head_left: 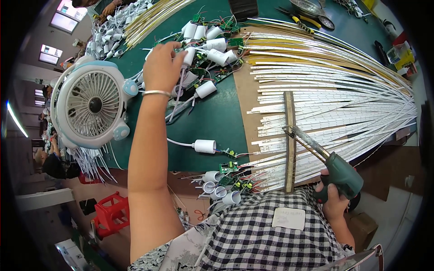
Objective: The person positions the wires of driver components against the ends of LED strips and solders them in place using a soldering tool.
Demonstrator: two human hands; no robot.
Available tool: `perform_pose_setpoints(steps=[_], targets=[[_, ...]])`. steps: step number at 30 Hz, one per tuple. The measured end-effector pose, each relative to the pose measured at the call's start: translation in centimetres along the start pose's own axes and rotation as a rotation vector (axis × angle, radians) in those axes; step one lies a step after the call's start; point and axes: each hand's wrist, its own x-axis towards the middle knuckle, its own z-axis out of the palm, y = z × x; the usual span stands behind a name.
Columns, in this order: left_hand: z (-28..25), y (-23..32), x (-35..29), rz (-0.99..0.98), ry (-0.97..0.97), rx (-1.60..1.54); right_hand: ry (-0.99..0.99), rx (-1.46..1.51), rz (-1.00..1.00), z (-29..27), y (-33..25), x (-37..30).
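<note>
My left hand (162, 67) reaches into a pile of white cylindrical lamp housings at the back, thumb and curved fingers apart. Its thumb is at the side of one white housing (189, 58), from which wires hang. Wrapped around a dark green soldering gun (343, 174) is my right hand (333, 201), close to my body. The gun's metal tip points left over a narrow dark bar (290, 144). That bar lies across a fan of white LED strips (316, 108). Another housing (205, 146) lies apart, with a small circuit board (230, 154) wired to a strip.
At the left stands a white and blue fan (94, 105). More housings (232, 197) sit at the near table edge. Pliers (302, 25) and a metal dish (307, 8) are at the far right. A red stool (110, 213) stands on the floor; other people work beyond the fan.
</note>
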Motion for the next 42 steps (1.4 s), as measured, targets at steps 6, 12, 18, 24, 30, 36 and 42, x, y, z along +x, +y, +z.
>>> perform_pose_setpoints(steps=[6, 12, 18, 24, 30, 36, 42], targets=[[1.7, -1.0, 3.4, 0.204, -0.041, 0.024, -0.01, 0.021, -0.022, 0.3, -0.2, -0.1], [1.5, -0.9, 4.9, 0.172, -0.22, -0.033, 0.012, 0.083, 0.002, -0.3, 0.2, -0.5], [1.1, -2.7, 4.3, -0.19, -0.324, -0.666, 0.009, 0.098, 0.024, -0.2, 0.2, -0.3], [-3.0, -1.5, 0.0, -0.137, -0.246, -1.017, 0.004, 0.063, 0.094, 0.3, -0.3, 0.1], [-3.5, 8.1, -8.7, 0.226, -0.725, -0.656, -0.064, 0.023, 0.052, 0.2, 0.0, 0.6], [-3.3, 11.4, -12.7, 0.242, -0.692, -0.472, -0.089, 0.021, 0.101, -0.4, 0.3, -0.3], [-2.8, 11.3, -13.4, 0.268, -0.609, -0.371, -0.15, 0.003, 0.097, -0.3, 0.4, -0.5]])
